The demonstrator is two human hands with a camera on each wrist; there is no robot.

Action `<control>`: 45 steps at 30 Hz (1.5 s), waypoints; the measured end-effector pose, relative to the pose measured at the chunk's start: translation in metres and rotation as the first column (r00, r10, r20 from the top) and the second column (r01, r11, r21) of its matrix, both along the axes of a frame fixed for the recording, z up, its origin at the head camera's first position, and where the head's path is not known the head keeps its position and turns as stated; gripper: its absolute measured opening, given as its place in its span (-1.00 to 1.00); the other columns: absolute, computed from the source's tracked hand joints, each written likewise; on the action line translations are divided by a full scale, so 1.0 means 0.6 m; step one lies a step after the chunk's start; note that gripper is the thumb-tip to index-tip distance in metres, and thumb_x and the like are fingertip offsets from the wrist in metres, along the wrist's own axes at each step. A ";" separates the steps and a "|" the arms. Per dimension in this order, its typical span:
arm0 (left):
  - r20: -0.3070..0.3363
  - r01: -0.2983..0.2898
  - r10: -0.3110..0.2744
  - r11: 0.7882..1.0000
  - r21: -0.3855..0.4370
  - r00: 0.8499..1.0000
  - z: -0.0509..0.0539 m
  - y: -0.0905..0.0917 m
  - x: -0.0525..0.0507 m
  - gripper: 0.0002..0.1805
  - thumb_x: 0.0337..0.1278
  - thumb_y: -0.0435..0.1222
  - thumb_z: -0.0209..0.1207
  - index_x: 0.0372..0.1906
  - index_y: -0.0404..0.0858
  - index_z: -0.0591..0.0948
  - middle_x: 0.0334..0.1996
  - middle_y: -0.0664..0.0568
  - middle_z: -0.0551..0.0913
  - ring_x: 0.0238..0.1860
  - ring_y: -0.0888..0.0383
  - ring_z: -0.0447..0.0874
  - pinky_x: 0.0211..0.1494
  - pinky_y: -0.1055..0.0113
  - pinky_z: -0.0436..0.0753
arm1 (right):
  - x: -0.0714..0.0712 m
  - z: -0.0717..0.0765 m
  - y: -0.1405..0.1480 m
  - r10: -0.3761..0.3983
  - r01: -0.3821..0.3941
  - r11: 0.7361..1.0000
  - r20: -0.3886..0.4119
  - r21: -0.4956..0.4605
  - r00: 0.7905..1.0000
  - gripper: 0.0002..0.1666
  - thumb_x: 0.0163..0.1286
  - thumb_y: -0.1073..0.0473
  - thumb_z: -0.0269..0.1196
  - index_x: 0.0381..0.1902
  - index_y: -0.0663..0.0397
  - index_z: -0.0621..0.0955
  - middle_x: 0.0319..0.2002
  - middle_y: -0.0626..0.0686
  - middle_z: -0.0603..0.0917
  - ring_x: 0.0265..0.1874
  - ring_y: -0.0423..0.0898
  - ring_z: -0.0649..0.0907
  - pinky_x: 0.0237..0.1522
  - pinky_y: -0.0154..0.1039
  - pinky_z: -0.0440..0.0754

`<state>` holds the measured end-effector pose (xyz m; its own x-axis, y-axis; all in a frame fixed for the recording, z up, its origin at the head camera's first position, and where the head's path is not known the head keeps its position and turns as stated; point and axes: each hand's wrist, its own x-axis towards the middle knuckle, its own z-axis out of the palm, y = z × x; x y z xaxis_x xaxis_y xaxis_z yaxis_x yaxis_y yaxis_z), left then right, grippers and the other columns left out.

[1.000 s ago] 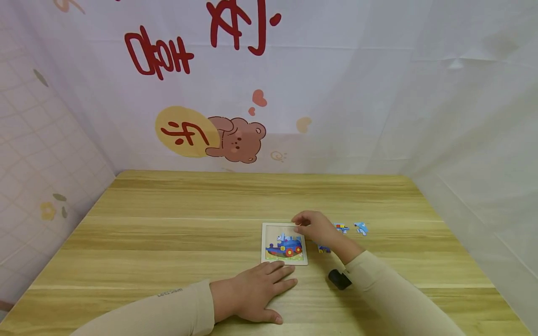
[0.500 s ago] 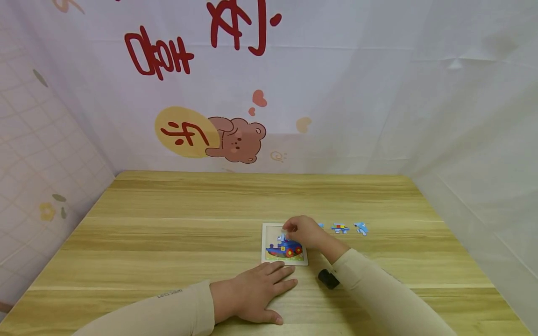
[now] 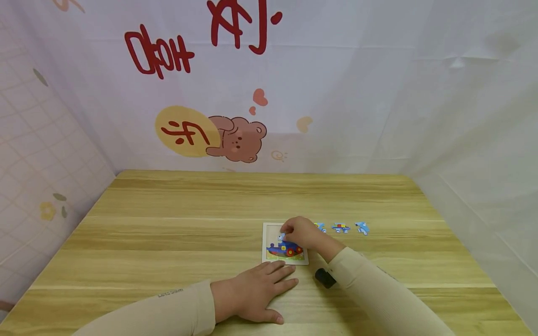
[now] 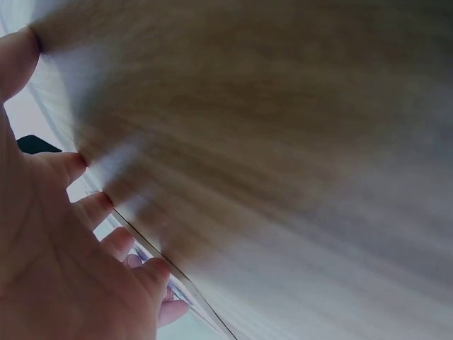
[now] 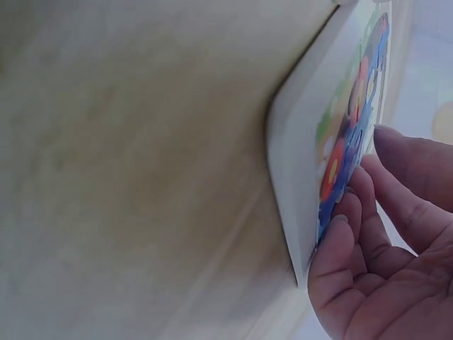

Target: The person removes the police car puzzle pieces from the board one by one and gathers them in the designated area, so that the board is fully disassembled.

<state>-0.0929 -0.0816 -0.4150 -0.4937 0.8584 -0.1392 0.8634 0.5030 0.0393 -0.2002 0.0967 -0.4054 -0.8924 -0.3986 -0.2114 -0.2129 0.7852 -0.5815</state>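
My left hand lies palm down with fingers spread, its fingertips at the near edge of a white-framed puzzle board. Inside the frame is a blue train picture with red and yellow wheels. My right hand reaches over the board's upper right, curled fingers and thumb pinching at a light-blue puzzle piece above the train. The fingers cover part of that piece and the board's upper right corner.
To the right of the board lie loose pieces: one partly behind the right hand, a multicoloured one and a light-blue one. A black object is at the right wrist. Curtains stand behind the wooden table.
My right hand has moved left and slightly down over the board, uncovering part of a loose piece on the right. The black object moved left with the wrist. My left hand stays in place.
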 end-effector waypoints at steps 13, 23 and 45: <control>-0.002 0.004 -0.004 1.000 0.005 1.000 -0.002 0.000 -0.002 -0.17 0.24 0.32 -0.11 0.49 -0.03 0.19 0.49 0.03 0.12 0.47 0.02 0.09 0.37 0.12 0.31 | -0.001 0.001 -0.008 0.009 -0.009 1.000 -0.014 0.025 1.000 -0.95 0.26 0.31 0.31 -0.36 0.08 0.64 -0.41 -0.07 0.62 -0.41 -0.19 0.55 -0.23 -0.23 0.56; 0.015 -0.009 0.009 1.000 0.000 1.000 -0.001 0.001 -0.001 -0.17 0.24 0.32 -0.10 0.50 -0.02 0.18 0.50 0.04 0.09 0.48 0.03 0.07 0.39 0.13 0.29 | 0.000 0.001 -0.008 -0.017 0.017 1.000 0.011 0.002 1.000 -0.89 0.27 0.29 0.31 -0.24 0.14 0.66 -0.33 -0.03 0.64 -0.32 -0.15 0.58 -0.12 -0.16 0.58; 0.005 -0.006 0.006 1.000 -0.012 1.000 -0.003 0.002 0.000 -0.16 0.24 0.32 -0.12 0.50 -0.01 0.16 0.51 0.05 0.07 0.48 0.03 0.06 0.40 0.14 0.27 | 0.002 0.003 -0.010 -0.053 0.053 0.998 -0.006 0.025 0.999 -0.93 0.28 0.27 0.31 -0.37 0.16 0.62 -0.45 -0.03 0.58 -0.44 -0.15 0.53 -0.28 -0.24 0.56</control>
<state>-0.0931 -0.0803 -0.4165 -0.4984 0.8535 -0.1521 0.8600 0.5089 0.0371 -0.1993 0.0909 -0.4034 -0.9132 -0.3457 -0.2158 -0.1739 0.8095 -0.5607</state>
